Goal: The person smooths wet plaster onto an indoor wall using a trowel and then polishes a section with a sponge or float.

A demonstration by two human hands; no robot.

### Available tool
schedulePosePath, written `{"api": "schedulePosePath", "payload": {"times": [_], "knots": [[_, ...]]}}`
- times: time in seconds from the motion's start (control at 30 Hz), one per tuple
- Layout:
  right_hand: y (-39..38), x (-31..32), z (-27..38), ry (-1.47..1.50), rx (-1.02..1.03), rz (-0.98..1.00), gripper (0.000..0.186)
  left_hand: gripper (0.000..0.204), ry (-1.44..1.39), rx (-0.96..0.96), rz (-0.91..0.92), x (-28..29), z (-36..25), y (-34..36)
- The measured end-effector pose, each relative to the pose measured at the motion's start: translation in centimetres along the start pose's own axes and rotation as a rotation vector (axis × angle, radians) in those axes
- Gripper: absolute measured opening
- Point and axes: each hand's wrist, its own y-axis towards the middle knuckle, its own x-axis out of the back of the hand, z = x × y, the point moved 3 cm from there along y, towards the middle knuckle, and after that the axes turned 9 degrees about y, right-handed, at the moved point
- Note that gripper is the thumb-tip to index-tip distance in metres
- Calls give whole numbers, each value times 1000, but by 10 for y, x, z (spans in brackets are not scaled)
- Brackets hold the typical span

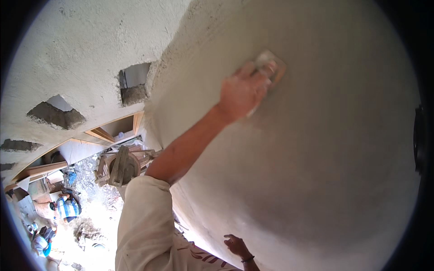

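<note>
My left hand point(244, 92), reaching up on a bent arm in a pale sleeve, is closed around a small flat hand float point(266, 56). The float lies against the smooth grey-brown plastered wall point(325, 135); motion blurs its outline, and my fingers cover its grip. Low in the picture, my right hand point(237, 246) is close to the same wall, with a dark band at its wrist. Its fingers are loosely apart and hold nothing. Whether that hand touches the wall I cannot tell.
Left of the smooth plaster, a rougher pale wall point(90, 40) has several broken-out holes, one a squarish opening point(134, 83). Far below stand a wooden stand point(120, 167) and wood-framed openings point(122, 126). Two people, one in a striped shirt point(68, 207), are on the rubble-strewn ground.
</note>
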Motion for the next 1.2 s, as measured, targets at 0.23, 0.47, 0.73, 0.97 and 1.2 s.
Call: {"api": "schedulePosePath", "payload": {"times": [0.23, 0.47, 0.73, 0.97, 1.2], "knots": [[-21, 8, 11, 144, -54, -65, 33, 36, -12, 335, 122, -29, 37, -95], [-34, -9, 9, 184, -2, -24, 31, 38, 231, 209, 212, -36, 34, 21], [-37, -25, 1, 125, -10, 4, 33, 38, 25, 150, 131, -13, -40, -61], [-12, 10, 32, 124, 68, -85, 32, 44, 172, 514, 99, -36, 78, -57], [-12, -8, 33, 156, 35, -35, 32, 41, 85, 30, 48, -7, -36, -23]]}}
